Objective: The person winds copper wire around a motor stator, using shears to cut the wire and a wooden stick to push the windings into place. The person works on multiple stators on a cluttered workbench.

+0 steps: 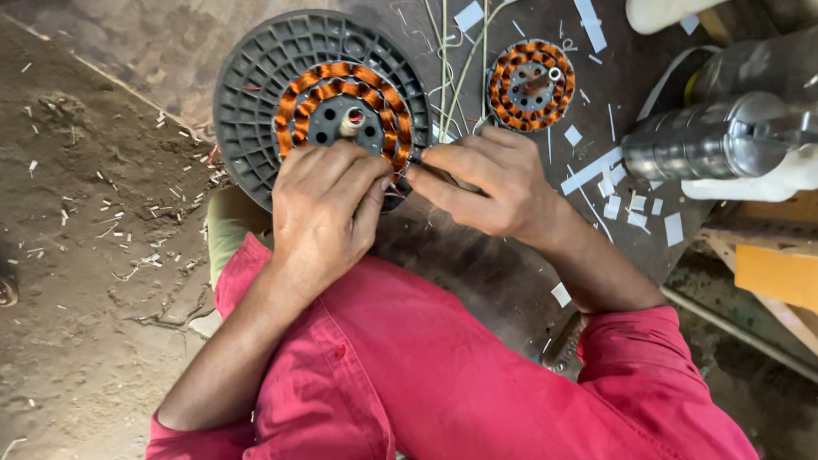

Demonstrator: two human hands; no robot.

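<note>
Left hand [327, 211] is resting on the near edge of the wound stator [342, 118], fingers curled and pressing on the copper coils; thumb side is hidden. The stator, a ring of glossy orange-brown windings around a grey metal hub, is lying on a round dark plastic ribbed disc [247, 90] just beyond the fingertips. Right hand [494, 185] is pinching something thin at the stator's right rim; what it is cannot be made out. A second, smaller wound stator [530, 85] is sitting just beyond the right knuckles, among pale wires [445, 44] and white paper scraps [609, 189]. A shiny steel cylinder [704, 139] is lying well right of the fingers.
</note>
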